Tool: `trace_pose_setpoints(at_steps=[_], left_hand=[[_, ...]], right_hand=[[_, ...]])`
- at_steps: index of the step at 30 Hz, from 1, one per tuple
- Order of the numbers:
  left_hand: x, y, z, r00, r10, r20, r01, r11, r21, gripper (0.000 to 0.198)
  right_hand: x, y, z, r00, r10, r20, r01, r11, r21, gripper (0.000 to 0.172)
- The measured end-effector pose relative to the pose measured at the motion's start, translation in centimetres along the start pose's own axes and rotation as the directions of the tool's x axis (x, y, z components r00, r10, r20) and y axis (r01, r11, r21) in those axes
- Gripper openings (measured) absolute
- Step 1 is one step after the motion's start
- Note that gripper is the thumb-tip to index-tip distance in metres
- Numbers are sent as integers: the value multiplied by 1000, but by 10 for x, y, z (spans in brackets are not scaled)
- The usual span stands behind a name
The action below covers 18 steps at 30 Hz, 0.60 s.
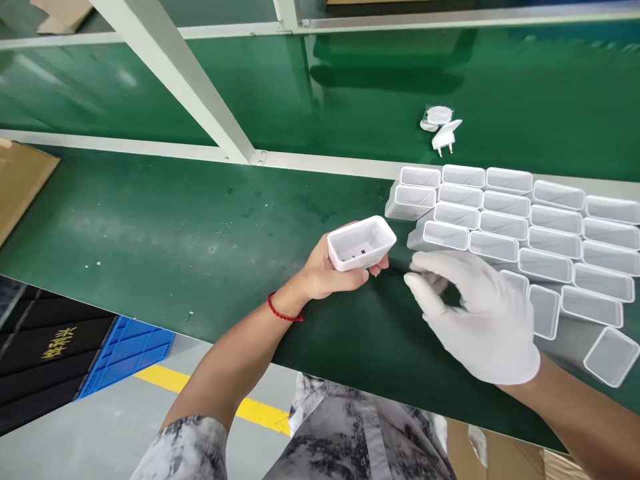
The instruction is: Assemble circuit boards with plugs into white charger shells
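My bare left hand [333, 270] holds a small white rectangular plastic housing [361, 244], its open top facing me and tilted. A few tiny dark and reddish parts show on its inside floor. To the right of it, my right hand [470, 307] wears a white glove. Its thumb and forefinger curve together in a pinch, apart from the housing; anything between the tips is too small to make out. Just beyond and beneath the right hand stand several rows of similar white housings [499, 245], open side up. The glove hides part of the nearest ones.
White plug parts [444, 130], one with two pins, lie behind the rail. A slanted white post [185, 80] rises from the green bench [175, 227]. Cardboard [23, 180] lies at the left end. A blue crate [125, 353] and black boxes [50, 350] stand below the front edge.
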<state>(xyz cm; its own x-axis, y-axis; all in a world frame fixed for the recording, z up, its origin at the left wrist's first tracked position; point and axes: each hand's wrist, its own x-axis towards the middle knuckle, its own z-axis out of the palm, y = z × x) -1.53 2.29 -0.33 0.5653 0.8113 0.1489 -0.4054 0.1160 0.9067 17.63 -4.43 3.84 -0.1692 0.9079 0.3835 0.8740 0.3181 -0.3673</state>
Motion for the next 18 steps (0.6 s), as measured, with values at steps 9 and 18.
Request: trace_pose_setpoints(at_steps=[9,18], left_hand=[[-2,3,7,999,-45,24,43,996,80,37],[-2,5,7,994,-107,-34,112,970,215,39]], right_hand=[[12,-11,9,998,61,10,-61,978,198,11],[20,-13,13,977,171,125,-187,974,131,15]])
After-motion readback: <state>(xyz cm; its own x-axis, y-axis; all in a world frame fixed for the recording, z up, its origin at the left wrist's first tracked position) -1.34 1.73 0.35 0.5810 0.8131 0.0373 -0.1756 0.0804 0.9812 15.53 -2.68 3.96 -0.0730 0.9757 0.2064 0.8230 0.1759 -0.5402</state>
